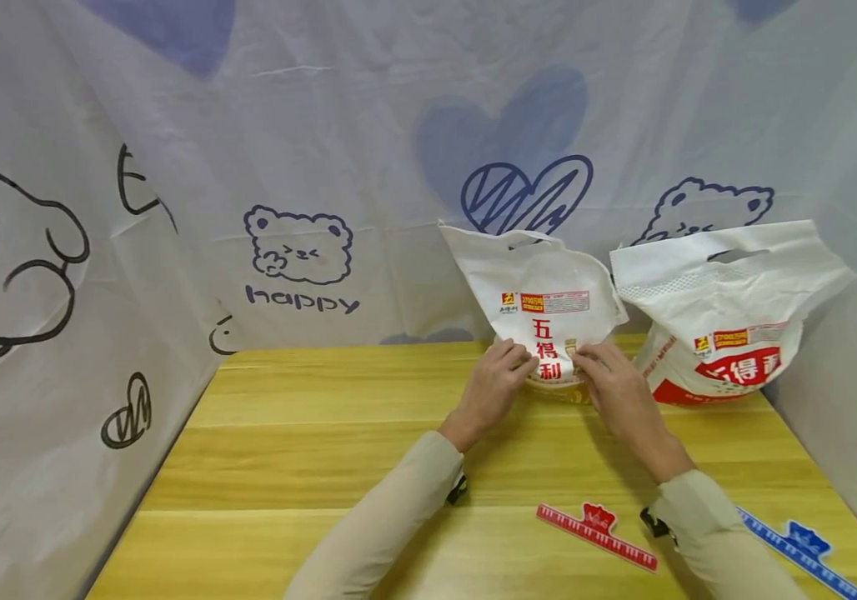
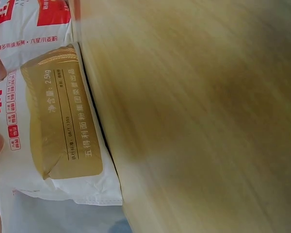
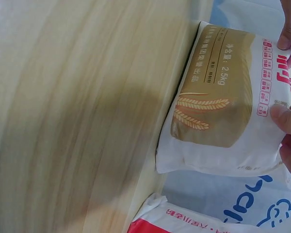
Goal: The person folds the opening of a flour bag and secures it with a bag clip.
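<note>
A white flour bag (image 1: 548, 283) with red characters and a tan lower panel (image 2: 68, 116) marked 2.5kg stands at the table's back edge. My left hand (image 1: 494, 379) grips its front at the left, fingers curled and thumb against the bag. On the right side of the same face, my right hand (image 1: 618, 392) pinches the bag's material beside a small gold mark. Both thumbs show against the bag in the right wrist view, with wheat ears printed on the panel below. The bag's back is hidden.
A second white and red flour bag (image 1: 744, 358) stands close on the right. A red piano-key clip (image 1: 598, 536) lies near the front of the wooden table (image 1: 308, 467). Partly behind the right sleeve is a blue clip (image 1: 804, 546). A printed cloth (image 1: 398, 108) hangs behind.
</note>
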### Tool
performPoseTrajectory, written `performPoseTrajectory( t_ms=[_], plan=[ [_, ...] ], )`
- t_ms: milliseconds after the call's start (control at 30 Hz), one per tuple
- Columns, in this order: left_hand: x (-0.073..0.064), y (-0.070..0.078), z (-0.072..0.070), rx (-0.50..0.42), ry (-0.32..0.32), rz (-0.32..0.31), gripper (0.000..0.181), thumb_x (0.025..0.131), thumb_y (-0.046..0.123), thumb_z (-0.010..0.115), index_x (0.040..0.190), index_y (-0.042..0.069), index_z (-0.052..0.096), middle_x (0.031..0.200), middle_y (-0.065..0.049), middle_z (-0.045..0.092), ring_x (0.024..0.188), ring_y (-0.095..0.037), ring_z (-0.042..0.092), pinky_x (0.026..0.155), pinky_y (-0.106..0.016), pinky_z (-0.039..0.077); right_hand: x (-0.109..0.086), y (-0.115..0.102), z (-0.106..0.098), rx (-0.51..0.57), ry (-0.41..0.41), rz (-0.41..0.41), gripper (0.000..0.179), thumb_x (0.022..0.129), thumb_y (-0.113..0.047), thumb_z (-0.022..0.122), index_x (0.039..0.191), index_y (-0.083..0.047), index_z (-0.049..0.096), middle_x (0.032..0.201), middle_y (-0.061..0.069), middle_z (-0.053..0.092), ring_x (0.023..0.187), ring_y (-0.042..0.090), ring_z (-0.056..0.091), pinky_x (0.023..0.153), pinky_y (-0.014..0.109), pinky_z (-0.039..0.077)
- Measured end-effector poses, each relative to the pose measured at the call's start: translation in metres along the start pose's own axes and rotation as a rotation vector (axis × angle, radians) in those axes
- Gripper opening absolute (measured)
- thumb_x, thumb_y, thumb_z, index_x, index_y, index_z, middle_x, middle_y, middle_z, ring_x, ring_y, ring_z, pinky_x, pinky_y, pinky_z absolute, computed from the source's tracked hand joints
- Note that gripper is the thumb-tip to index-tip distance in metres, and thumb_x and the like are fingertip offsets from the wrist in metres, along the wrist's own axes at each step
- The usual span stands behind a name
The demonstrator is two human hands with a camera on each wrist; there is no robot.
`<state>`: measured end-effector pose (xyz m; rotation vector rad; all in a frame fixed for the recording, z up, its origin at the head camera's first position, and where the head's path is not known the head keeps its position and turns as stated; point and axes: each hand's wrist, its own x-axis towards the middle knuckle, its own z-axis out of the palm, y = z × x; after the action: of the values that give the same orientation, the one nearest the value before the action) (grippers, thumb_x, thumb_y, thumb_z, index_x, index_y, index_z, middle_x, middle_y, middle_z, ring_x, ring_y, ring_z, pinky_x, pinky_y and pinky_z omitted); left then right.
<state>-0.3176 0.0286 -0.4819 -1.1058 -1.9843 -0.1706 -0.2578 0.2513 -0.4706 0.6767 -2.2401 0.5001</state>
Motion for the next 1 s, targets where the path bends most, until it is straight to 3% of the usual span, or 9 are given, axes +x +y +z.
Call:
performPoseTrajectory(
  t_ms=[333, 567, 767, 1000],
  plan=[
    [0.006, 0.000, -0.002, 0.017, 0.007, 0.018, 0.017, 0.099, 0.007, 0.065, 0.094, 0.015, 0.079, 0.095, 0.002, 0.068, 0.089, -0.013, 0.059, 0.082, -0.022, 0.050, 0.001, 0.000, -0.001, -0.012, 0.022, -0.006, 0.031, 0.073, 0.024, 0.076, 0.100, 0.008, 0.074, 0.105, 0.018, 0.068, 0.100, 0.036, 0.063, 0.088, 0.050, 0.056],
    [0.003, 0.001, 0.000, -0.010, 0.028, 0.009, 0.017, 0.095, 0.005, 0.069, 0.084, 0.015, 0.077, 0.088, 0.001, 0.065, 0.082, -0.013, 0.059, 0.075, -0.022, 0.050, 0.000, 0.000, 0.002, -0.007, 0.014, -0.002, 0.029, 0.071, 0.025, 0.077, 0.092, 0.005, 0.074, 0.100, 0.016, 0.069, 0.094, 0.035, 0.065, 0.084, 0.049, 0.057],
    [0.000, 0.000, -0.001, -0.025, 0.019, 0.011, 0.017, 0.094, 0.002, 0.069, 0.084, 0.014, 0.076, 0.088, 0.000, 0.064, 0.083, -0.014, 0.059, 0.077, -0.023, 0.051, 0.000, -0.001, 0.004, -0.002, 0.011, -0.012, 0.030, 0.070, 0.025, 0.077, 0.091, 0.003, 0.074, 0.098, 0.014, 0.070, 0.093, 0.033, 0.065, 0.084, 0.048, 0.057],
    [-0.010, -0.003, -0.012, -0.042, 0.031, 0.009, 0.017, 0.092, 0.000, 0.067, 0.084, 0.012, 0.075, 0.088, -0.001, 0.063, 0.083, -0.016, 0.059, 0.078, -0.025, 0.051, 0.002, -0.010, 0.009, 0.025, 0.032, -0.058, 0.029, 0.071, 0.024, 0.076, 0.090, 0.002, 0.073, 0.098, 0.013, 0.070, 0.093, 0.031, 0.066, 0.083, 0.046, 0.058]
  ],
)
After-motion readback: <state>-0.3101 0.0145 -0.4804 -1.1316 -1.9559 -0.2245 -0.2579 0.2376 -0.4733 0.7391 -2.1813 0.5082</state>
